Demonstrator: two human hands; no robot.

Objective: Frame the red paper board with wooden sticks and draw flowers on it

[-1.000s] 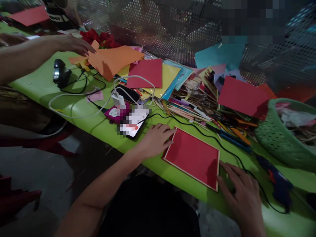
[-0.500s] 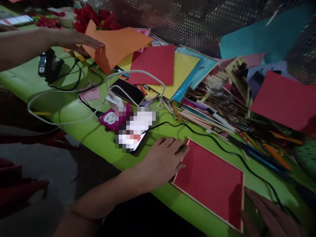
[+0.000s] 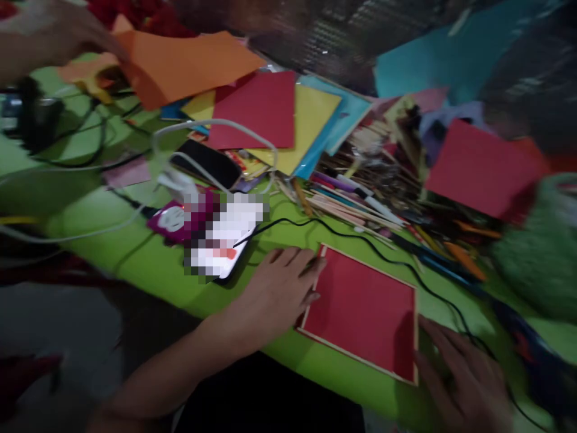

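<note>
A red square sheet [image 3: 360, 310] edged with thin pale sticks lies flat on the green table near its front edge. My left hand [image 3: 279, 288] rests at the sheet's left edge, fingers apart, fingertips touching the border. At the right edge is my right hand [image 3: 464, 367], its fingers spread beside the stick border and holding nothing. A phone [image 3: 229, 237] with a lit, blurred-out screen lies left of my left hand, against a magenta power socket [image 3: 174, 219].
Coloured paper [image 3: 255, 111], thin sticks [image 3: 356, 210] and pens lie behind the sheet. A black cable [image 3: 374, 246] curves around it. Another person's hand [image 3: 67, 30] is over orange paper [image 3: 180, 63] at the upper left. A green bag-like item [image 3: 541, 252] sits at the right.
The view has shifted, so the table's things appear further left. The other person's hand has moved toward the upper left. My hands keep their places at the red sheet's edges.
</note>
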